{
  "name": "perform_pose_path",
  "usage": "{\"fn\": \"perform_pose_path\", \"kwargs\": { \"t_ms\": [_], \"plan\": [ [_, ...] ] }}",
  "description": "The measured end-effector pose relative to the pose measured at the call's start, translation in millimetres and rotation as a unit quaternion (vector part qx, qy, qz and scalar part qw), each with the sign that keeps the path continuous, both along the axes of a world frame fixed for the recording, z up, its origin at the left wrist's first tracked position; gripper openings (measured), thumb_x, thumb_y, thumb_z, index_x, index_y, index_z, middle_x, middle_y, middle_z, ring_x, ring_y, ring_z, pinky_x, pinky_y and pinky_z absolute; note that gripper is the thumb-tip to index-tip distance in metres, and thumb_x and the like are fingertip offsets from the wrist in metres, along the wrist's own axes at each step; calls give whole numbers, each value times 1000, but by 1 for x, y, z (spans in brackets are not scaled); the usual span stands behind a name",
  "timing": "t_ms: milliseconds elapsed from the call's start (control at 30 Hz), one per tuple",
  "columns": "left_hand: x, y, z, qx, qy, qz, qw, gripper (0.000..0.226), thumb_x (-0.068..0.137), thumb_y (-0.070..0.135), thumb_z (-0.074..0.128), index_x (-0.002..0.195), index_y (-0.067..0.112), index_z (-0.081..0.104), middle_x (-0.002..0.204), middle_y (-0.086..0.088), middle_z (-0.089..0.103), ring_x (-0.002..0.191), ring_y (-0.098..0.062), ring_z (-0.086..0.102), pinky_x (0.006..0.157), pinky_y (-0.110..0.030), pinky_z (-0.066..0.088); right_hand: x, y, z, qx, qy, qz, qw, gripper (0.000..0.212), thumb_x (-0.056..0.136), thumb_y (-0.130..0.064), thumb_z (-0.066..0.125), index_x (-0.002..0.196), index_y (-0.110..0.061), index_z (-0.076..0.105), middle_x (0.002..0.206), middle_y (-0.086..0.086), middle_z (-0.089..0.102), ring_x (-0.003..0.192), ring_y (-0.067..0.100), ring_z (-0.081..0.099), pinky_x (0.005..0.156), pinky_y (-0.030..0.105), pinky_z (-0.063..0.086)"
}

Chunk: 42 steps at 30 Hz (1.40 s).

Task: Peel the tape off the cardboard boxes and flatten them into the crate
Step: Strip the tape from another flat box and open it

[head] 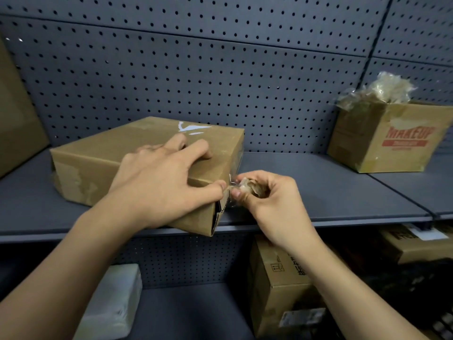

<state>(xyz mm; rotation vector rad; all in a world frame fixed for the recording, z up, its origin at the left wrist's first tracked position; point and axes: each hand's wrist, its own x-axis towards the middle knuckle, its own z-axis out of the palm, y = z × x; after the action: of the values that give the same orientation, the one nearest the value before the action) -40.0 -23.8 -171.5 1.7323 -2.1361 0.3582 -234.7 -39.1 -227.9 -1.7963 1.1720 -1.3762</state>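
- Grip: your right hand [267,197] is curled tight round a crumpled wad of tape [245,186], thumb and forefinger pinching it right at the box corner.
- Strip: a clear run of tape goes from the wad to the box's right end face. It's not free yet, and it looks short and taut.
- Left hand [161,182]: flat on top of the box [98,155], digits spread and straight, thumb pressed on the near top edge just beside the wad. It holds nothing, it only braces.
- Key relation: the box lies left of your right hand, with its long axis running far-left to near-right. The taped end is the near-right one, right against your right hand. Right hand is nearer the tape; left is the anchor.
- Pose: both forearms come up from below, and your right wrist bends in toward the corner.
- Box position: on the shelf [318,187], with the near-right corner overhanging the front edge. The end flap there gapes a little.
- Next pull, my read: go rightward, away from the end face, and press harder with your left so the box doesn't slide off the edge.
- Farther out: a second box [389,143] stands well apart on the right of the shelf, with a tape heap [377,90] on top.
- Crate: not in view.
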Motion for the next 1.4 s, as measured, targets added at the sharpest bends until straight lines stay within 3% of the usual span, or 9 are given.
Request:
{"fn": "perform_pose_path", "kwargs": {
  "t_ms": [233, 333, 500, 700, 967, 1100, 1200, 1267, 1400],
  "plan": [
    [4, 8, 5, 30, 6, -14, 999, 63, 59, 88, 19, 112, 57, 33, 111, 22, 43, 86, -18, 45, 73, -36, 28, -11, -3, -6, -55, 124, -119, 984, 17, 93, -12, 64, 83, -25, 61, 91, -4, 66, 85, 8, 62, 75, 21, 46],
    [17, 14, 8, 56, 26, -31, 998, 59, 58, 84, 26, 111, 60, 32, 111, 27, 42, 91, -17, 52, 76, -37, 34, -32, -11, -4, -34, 101, -168, 980, 12, 96, -11, 59, 87, -19, 59, 89, 2, 65, 84, 17, 60, 77, 31, 45],
    [36, 24, 13, 85, 58, -54, 993, 56, 56, 78, 31, 109, 61, 35, 115, 33, 43, 94, -10, 52, 76, -36, 34, -46, -11, -6, 4, 95, -135, 986, 12, 96, -17, 57, 86, -22, 58, 93, 0, 61, 85, 14, 57, 75, 29, 40],
    [23, 26, 23, 124, 58, -33, 990, 59, 49, 76, 28, 103, 52, 34, 109, 26, 41, 96, -17, 53, 75, -39, 33, -43, -8, 2, 30, 56, -74, 995, 8, 83, -23, 65, 80, -19, 59, 71, -5, 64, 66, 8, 55, 65, 27, 45],
    [-13, 10, 42, 152, 29, 55, 986, 54, 58, 79, 36, 100, 46, 42, 103, 12, 40, 88, -23, 46, 79, -41, 37, -32, -8, 7, 54, 58, -67, 995, 59, 62, -75, 66, 71, -24, 37, 57, -14, 40, 57, 8, 36, 60, 30, 33],
    [-23, 3, 28, 156, -34, 61, 985, 68, 82, 69, 51, 143, 47, 31, 136, 0, 30, 90, -28, 46, 83, -41, 37, -29, -15, -1, -7, 64, -103, 993, 49, 78, -45, 79, 70, -18, 38, 55, -11, 39, 54, 6, 34, 50, 20, 29],
    [-16, 4, 25, 156, -23, 43, 987, 69, 85, 68, 49, 147, 55, 22, 114, 5, 22, 88, -25, 43, 79, -39, 33, -32, -17, -2, -28, 75, -62, 995, 11, 91, -23, 69, 88, -27, 60, 74, -17, 61, 66, 1, 53, 62, 17, 43],
    [-11, 5, 25, 159, -18, 28, 987, 69, 84, 70, 47, 146, 57, 19, 109, 7, 21, 86, -23, 41, 78, -37, 32, -32, -14, -2, -43, 90, -37, 994, 23, 96, -20, 63, 109, -39, 64, 96, -21, 66, 83, 5, 63, 76, 20, 50],
    [-5, 10, 24, 165, -13, 5, 986, 68, 82, 73, 46, 141, 65, 14, 111, 10, 27, 86, -17, 42, 79, -37, 34, -32, -8, -2, -57, 76, 5, 995, 38, 100, -7, 54, 127, -32, 66, 119, -14, 66, 98, 3, 64, 88, 17, 50]
  ]
}}
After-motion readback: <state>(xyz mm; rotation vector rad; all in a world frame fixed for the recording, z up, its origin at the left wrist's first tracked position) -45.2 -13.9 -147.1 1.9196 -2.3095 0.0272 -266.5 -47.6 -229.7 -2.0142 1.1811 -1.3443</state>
